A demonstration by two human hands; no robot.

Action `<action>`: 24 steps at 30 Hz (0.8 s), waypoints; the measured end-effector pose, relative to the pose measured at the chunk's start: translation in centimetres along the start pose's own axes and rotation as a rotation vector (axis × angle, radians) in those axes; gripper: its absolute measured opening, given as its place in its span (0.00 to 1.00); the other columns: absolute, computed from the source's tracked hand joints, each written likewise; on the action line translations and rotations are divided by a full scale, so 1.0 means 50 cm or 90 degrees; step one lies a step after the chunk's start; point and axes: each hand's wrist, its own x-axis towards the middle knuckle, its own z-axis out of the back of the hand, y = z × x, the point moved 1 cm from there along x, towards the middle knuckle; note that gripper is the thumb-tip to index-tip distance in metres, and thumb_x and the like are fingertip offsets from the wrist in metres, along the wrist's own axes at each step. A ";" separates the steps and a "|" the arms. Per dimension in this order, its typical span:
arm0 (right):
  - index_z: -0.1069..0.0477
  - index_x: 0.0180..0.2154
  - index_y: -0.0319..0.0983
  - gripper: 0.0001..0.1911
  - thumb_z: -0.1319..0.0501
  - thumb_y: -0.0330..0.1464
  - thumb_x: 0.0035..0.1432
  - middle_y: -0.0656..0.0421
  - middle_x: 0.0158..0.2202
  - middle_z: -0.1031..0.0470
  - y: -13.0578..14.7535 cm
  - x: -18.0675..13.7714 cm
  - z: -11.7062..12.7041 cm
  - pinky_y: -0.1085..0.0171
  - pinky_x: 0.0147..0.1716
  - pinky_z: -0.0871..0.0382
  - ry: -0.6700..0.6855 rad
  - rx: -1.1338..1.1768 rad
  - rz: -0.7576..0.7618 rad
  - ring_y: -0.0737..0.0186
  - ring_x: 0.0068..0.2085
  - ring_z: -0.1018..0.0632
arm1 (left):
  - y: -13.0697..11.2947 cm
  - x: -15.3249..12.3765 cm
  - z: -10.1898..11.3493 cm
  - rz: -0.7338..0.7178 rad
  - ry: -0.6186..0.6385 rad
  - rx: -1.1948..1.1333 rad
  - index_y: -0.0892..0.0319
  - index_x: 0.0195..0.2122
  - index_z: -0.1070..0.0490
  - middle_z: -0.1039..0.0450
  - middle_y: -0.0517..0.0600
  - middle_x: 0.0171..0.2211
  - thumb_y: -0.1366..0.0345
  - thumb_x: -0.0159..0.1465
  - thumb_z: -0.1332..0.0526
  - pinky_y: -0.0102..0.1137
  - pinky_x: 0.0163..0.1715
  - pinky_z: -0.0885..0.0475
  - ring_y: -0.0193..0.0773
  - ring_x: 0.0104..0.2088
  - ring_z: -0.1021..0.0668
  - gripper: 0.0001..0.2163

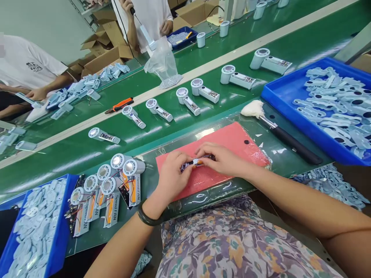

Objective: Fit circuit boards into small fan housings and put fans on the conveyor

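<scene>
A small electronic part [194, 163], striped with orange and white and trailing dark, thin wires, is pinched between both hands. Much of it is hidden by the fingers, so its exact form cannot be made out. It sits just above a pink rubber mat [240, 144], near the mat's lower left part, and the mat lies on a clear plastic sheet [203, 197] over a green conveyor belt [87, 158]. The left hand [174, 173] and right hand [223, 159] come in from opposite sides, their fingertips together and clamped on the part from either end. A black band [148, 216] circles the left wrist. Just beside the left hand stand fan bodies [116, 185] with round silver heads, lying with orange-striped "Speed FAN" handle parts [112, 210] and loose red and black wires. Beyond them, a blue tray [62, 227] is heaped with pale blue plastic pieces. Near the right hand lies a brush [290, 143] with a fluffy white head and black handle, and past it a second blue tray [290, 104] holds more pale blue pieces. Assembled white handheld fans [185, 101] stand in a row across the belt, and an orange-handled screwdriver [119, 105] lies on the next belt. Farther off, one co-worker [31, 65] in a white T-shirt handles similar pieces, and another [150, 19] grips a corded tool near cardboard boxes [107, 54].
</scene>
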 end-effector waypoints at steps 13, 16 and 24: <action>0.27 0.59 0.40 0.19 0.43 0.32 0.70 0.49 0.51 0.23 0.013 -0.047 -0.021 0.45 0.55 0.33 0.092 -0.208 0.041 0.47 0.54 0.26 | -0.047 -0.062 -0.036 -0.042 -0.007 0.156 0.56 0.49 0.27 0.19 0.54 0.48 0.68 0.71 0.41 0.48 0.54 0.25 0.50 0.54 0.21 0.08; 0.28 0.59 0.38 0.19 0.43 0.33 0.70 0.48 0.52 0.23 0.007 -0.049 -0.024 0.46 0.54 0.32 0.117 -0.206 0.077 0.47 0.54 0.26 | -0.046 -0.058 -0.032 -0.069 0.008 0.172 0.57 0.50 0.28 0.19 0.55 0.49 0.67 0.71 0.41 0.50 0.54 0.25 0.52 0.55 0.22 0.08; 0.28 0.58 0.37 0.19 0.44 0.32 0.69 0.46 0.52 0.23 0.000 -0.047 -0.040 0.42 0.53 0.30 0.068 -0.239 0.098 0.44 0.53 0.25 | -0.056 -0.054 -0.023 -0.049 0.060 0.196 0.57 0.49 0.28 0.21 0.55 0.48 0.70 0.69 0.41 0.48 0.52 0.25 0.49 0.49 0.21 0.09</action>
